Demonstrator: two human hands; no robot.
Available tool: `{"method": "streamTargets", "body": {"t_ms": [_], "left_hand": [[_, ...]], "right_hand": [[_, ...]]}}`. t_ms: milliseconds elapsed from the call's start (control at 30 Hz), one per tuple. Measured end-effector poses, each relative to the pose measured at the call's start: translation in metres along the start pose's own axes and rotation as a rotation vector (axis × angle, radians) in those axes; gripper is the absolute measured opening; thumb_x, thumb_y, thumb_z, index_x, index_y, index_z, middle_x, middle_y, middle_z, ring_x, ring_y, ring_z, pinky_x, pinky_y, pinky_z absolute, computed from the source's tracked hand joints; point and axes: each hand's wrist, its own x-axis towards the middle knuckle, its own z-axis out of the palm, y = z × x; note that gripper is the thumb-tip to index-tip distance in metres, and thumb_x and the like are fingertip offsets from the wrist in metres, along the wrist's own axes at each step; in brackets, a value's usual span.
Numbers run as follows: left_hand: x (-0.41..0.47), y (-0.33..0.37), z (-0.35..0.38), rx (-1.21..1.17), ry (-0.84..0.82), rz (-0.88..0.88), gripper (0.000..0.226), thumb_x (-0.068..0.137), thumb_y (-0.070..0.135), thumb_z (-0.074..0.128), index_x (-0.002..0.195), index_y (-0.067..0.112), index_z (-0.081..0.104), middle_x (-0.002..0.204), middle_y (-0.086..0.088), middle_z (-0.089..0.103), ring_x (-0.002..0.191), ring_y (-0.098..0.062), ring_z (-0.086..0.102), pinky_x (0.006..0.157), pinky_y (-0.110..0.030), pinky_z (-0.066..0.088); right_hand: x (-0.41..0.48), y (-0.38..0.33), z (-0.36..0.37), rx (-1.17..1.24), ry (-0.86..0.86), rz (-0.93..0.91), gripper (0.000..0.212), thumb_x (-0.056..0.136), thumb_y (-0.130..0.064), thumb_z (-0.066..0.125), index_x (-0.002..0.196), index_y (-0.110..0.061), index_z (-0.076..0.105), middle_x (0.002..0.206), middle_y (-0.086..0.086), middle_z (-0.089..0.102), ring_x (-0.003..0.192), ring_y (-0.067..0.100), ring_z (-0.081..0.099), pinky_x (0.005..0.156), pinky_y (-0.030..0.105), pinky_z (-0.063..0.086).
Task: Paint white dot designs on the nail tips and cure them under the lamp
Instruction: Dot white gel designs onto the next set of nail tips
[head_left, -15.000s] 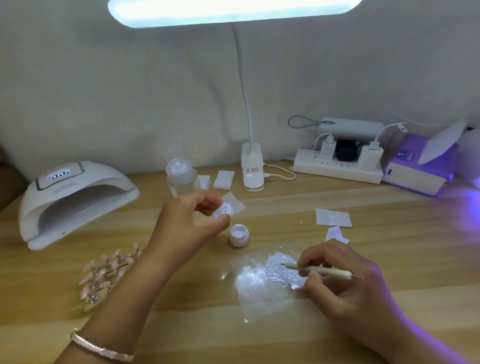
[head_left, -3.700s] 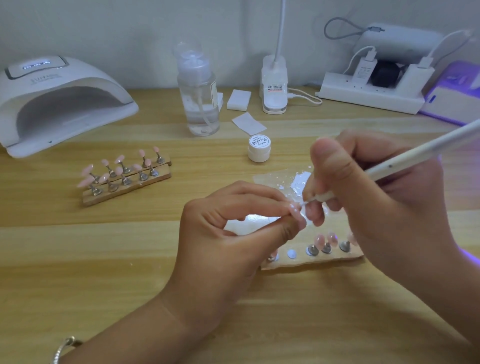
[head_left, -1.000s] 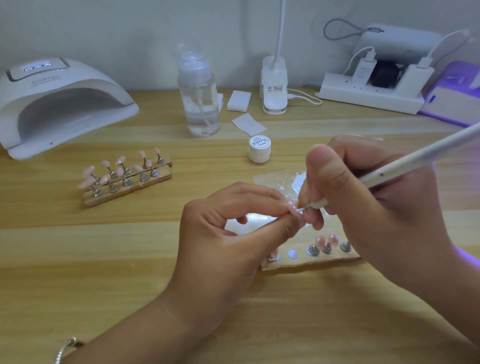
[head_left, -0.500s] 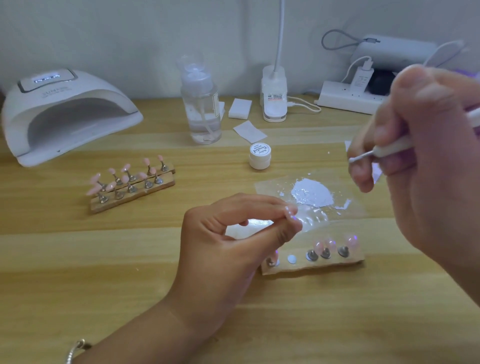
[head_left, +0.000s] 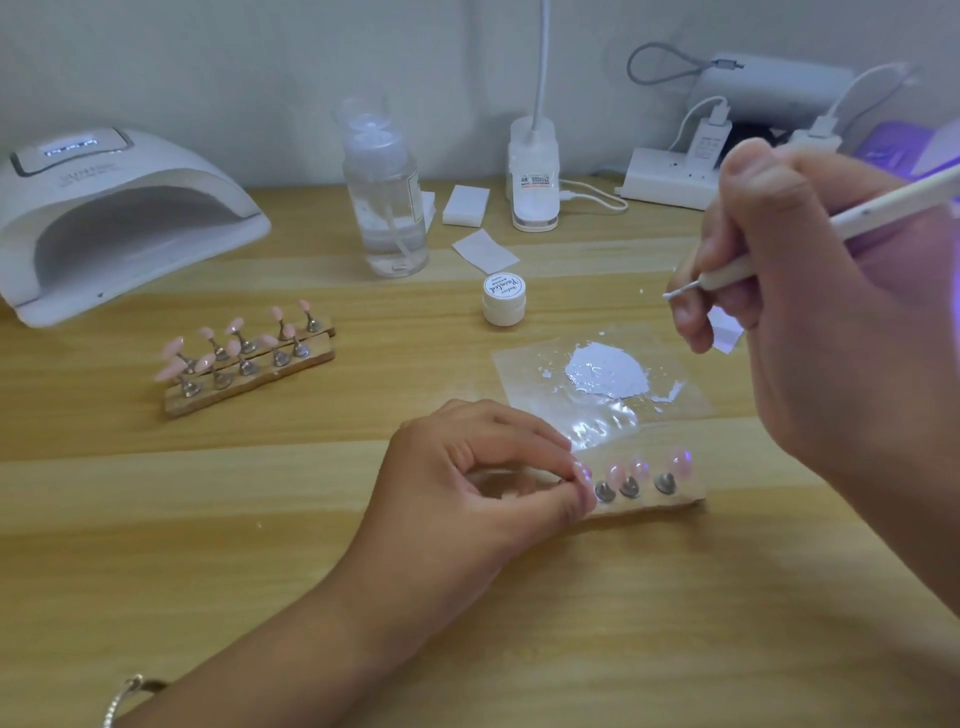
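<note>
My left hand (head_left: 467, 483) pinches a pink nail tip (head_left: 583, 474) on its metal stand, low at the left end of the near wooden holder (head_left: 675, 503). Three more pink tips (head_left: 638, 469) stand on that holder. My right hand (head_left: 810, 332) grips a white dotting tool (head_left: 769, 257), raised above the table, its tip pointing left. A smear of white paint (head_left: 608, 371) lies on a clear plastic sheet (head_left: 524, 374). The closed white paint pot (head_left: 503, 299) stands behind the sheet. The white curing lamp (head_left: 114, 218) sits at the far left, mouth facing me.
A second wooden holder (head_left: 249, 382) with several pink tips lies left of centre. A clear pump bottle (head_left: 387, 208), white pads (head_left: 465, 205), a desk lamp base (head_left: 534, 182) and a power strip (head_left: 670, 179) line the back. A paper scrap (head_left: 727, 335) lies behind my right hand.
My right hand lifted the dotting tool away from the nail tip, up and right. My left hand lowered the tip down to the near holder.
</note>
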Motion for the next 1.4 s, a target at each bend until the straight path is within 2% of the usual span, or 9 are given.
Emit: {"method": "streamTargets", "body": {"t_ms": [67,167,233,467,567,767,967,1167,1400], "left_hand": [[0.000,0.000,0.001,0.102,-0.008,0.000,0.011,0.062,0.026,0.087,0.068,0.030,0.079,0.085,0.015,0.070,0.072,-0.008,0.062,0.070,-0.023,0.047],[0.000,0.000,0.003,0.218,0.001,0.012,0.011,0.062,0.037,0.082,0.072,0.037,0.077,0.087,0.019,0.067,0.085,-0.008,0.062,0.087,-0.054,0.046],[0.000,0.001,0.004,0.225,0.013,0.013,0.011,0.063,0.038,0.082,0.073,0.038,0.077,0.087,0.020,0.067,0.090,-0.008,0.062,0.088,-0.057,0.045],[-0.001,0.000,0.004,0.256,0.038,0.037,0.016,0.064,0.037,0.081,0.079,0.038,0.074,0.084,0.019,0.067,0.081,-0.006,0.060,0.080,-0.050,0.049],[-0.003,0.001,0.001,0.274,0.014,0.020,0.017,0.063,0.037,0.081,0.079,0.036,0.075,0.086,0.020,0.068,0.088,-0.007,0.063,0.083,-0.044,0.050],[-0.004,0.001,-0.026,0.268,-0.108,-0.011,0.020,0.063,0.029,0.082,0.082,0.032,0.076,0.090,0.016,0.072,0.089,-0.002,0.068,0.075,-0.011,0.047],[0.000,-0.003,-0.036,0.205,-0.142,0.064,0.011,0.066,0.034,0.081,0.074,0.027,0.080,0.083,0.012,0.075,0.092,-0.009,0.071,0.081,-0.025,0.054],[0.000,-0.004,-0.033,0.418,-0.114,0.272,0.006,0.071,0.025,0.082,0.073,0.030,0.079,0.080,0.016,0.072,0.085,-0.008,0.071,0.070,-0.032,0.055],[0.001,-0.006,-0.034,0.340,-0.116,0.233,0.009,0.073,0.036,0.075,0.072,0.028,0.078,0.080,0.013,0.071,0.085,-0.014,0.069,0.074,-0.036,0.053]], "right_hand": [[0.000,0.001,0.000,-0.001,-0.001,-0.002,0.039,0.100,-0.022,0.050,0.061,-0.020,0.052,0.046,-0.015,0.044,0.039,0.014,0.048,0.045,0.021,0.039],[0.000,0.002,-0.001,-0.012,-0.006,-0.003,0.040,0.100,-0.023,0.050,0.060,-0.019,0.051,0.047,-0.014,0.044,0.039,0.019,0.049,0.045,0.020,0.038],[-0.001,0.003,-0.001,-0.037,-0.019,-0.015,0.041,0.101,-0.021,0.049,0.060,-0.019,0.051,0.046,-0.015,0.045,0.040,0.019,0.049,0.046,0.018,0.038],[0.002,0.011,-0.010,-0.094,-0.028,0.000,0.040,0.101,-0.022,0.052,0.061,-0.016,0.053,0.047,-0.014,0.046,0.041,0.010,0.046,0.046,0.026,0.039],[0.004,0.024,-0.018,-0.157,0.002,0.052,0.042,0.098,-0.027,0.057,0.058,-0.015,0.053,0.046,-0.012,0.043,0.041,0.010,0.040,0.046,0.021,0.035],[-0.006,0.057,-0.034,-0.390,-0.011,0.197,0.047,0.095,-0.043,0.062,0.063,-0.010,0.059,0.049,-0.006,0.050,0.047,0.006,0.045,0.050,0.016,0.038],[-0.012,0.062,-0.034,-0.425,-0.038,0.213,0.045,0.091,-0.053,0.057,0.063,-0.020,0.069,0.053,-0.009,0.060,0.044,0.004,0.055,0.043,0.016,0.044],[-0.012,0.064,-0.033,-0.413,-0.056,0.215,0.045,0.095,-0.046,0.053,0.066,-0.017,0.071,0.057,-0.010,0.062,0.048,0.004,0.057,0.046,0.013,0.043],[-0.012,0.066,-0.035,-0.436,-0.083,0.196,0.044,0.096,-0.047,0.051,0.067,-0.021,0.071,0.057,-0.008,0.063,0.053,0.003,0.060,0.049,0.012,0.043]]}}
